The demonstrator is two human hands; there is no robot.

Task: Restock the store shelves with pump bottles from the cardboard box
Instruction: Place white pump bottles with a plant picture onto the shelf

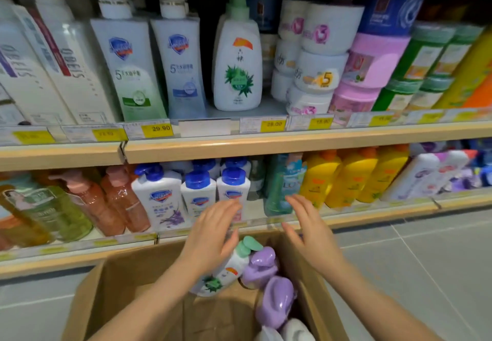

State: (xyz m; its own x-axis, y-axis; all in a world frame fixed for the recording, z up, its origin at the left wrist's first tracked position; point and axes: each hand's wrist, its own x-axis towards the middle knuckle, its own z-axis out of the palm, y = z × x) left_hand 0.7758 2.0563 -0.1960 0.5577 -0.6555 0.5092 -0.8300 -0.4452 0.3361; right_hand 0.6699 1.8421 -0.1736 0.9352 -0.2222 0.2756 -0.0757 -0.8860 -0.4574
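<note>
An open cardboard box stands on the floor below the shelves. Inside it lie a white pump bottle with a green pump and several purple pump bottles. My left hand hovers over the box with straight fingers, just above the green-pump bottle, holding nothing. My right hand is raised beside it, fingers spread, empty. A matching white bottle with a green pump stands on the upper shelf, with a gap beside it.
The lower shelf holds blue-capped white bottles, pink bottles, a teal bottle and yellow bottles. Tall white bottles and stacked jars fill the upper shelf. Grey tiled floor lies to the right.
</note>
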